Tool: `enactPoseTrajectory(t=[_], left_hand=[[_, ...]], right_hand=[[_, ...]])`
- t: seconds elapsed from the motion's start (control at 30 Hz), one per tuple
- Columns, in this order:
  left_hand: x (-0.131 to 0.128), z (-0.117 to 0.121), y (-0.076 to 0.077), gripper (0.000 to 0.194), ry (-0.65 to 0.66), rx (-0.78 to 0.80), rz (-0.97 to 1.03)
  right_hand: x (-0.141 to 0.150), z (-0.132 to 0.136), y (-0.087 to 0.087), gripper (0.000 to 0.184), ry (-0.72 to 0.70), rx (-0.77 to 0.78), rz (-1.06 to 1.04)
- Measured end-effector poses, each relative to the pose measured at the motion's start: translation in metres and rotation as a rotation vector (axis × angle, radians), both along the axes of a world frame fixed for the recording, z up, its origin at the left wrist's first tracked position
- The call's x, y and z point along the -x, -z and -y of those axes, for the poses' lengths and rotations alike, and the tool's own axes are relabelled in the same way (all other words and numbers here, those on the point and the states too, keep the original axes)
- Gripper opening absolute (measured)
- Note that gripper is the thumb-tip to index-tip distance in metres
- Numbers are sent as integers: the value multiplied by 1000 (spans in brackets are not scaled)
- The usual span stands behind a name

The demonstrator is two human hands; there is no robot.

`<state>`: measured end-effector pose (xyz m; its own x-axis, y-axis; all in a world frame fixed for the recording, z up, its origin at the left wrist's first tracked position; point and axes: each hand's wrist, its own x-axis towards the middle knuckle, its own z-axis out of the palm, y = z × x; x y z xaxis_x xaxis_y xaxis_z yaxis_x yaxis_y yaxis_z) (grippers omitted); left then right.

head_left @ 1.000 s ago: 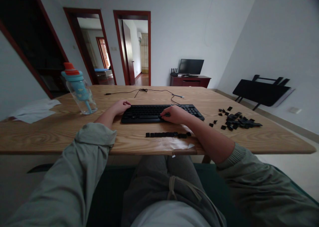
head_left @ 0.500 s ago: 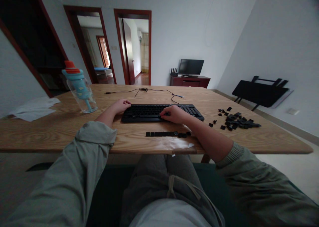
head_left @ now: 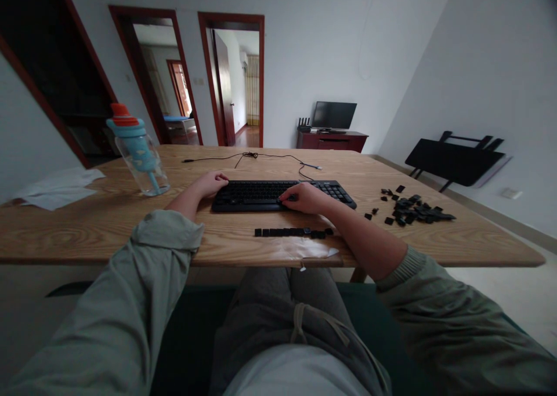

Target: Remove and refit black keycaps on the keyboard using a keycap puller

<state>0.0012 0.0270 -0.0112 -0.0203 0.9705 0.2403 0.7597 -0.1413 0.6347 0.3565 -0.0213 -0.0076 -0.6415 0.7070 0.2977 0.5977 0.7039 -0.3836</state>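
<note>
Your right hand (head_left: 306,198) presses curled fingertips onto the keyboard (head_left: 282,195), whose long axis parallels the desk's near edge. Your left hand (head_left: 212,183) cups its left end (loose keycaps (head_left: 411,209) lie rightward).

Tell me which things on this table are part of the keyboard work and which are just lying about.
In use: keyboard, left hand, right hand, row of keycaps, pile of keycaps.
Lying about: water bottle, paper, cable.
</note>
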Motion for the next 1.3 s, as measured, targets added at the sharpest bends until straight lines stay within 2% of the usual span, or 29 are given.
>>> enactPoseTrajectory(t=[0.07,0.13,0.27,0.33,0.4,0.43,0.5,0.53,0.6,0.7,1.0,1.3], left_hand=[[0,-1,1,17,-3,-1,1],[1,-2,1,16,-5,-1,0],[-3,6,-5,21,-4,-13,-86],[-14,19,-14,25,-2,-152,-184],[-36,37,-24,29,23,-403,-278],[-50,47,-29,28,68,-487,-314],[-81,63,-35,27,242,-579,-367],[-95,69,-36,26,318,-604,-383],[-119,76,-34,24,389,-648,-404],[-135,77,-29,22,375,-684,-414],[-135,76,-27,19,339,-779,-398],[-135,75,-24,21,380,-727,-352]], right_hand=[[0,0,0,19,-10,12,-21],[1,-1,0,17,-13,62,-131],[3,-3,-2,19,37,315,-493],[3,-3,-5,26,79,462,-646],[3,-3,-7,30,90,592,-778],[3,-3,-7,32,78,648,-831],[4,-2,-8,34,38,729,-902],[5,-1,-8,34,25,753,-922],[6,1,-9,34,13,782,-937],[8,5,-11,33,9,799,-938],[9,6,-12,32,-65,826,-916],[8,5,-9,37,-125,838,-884]])
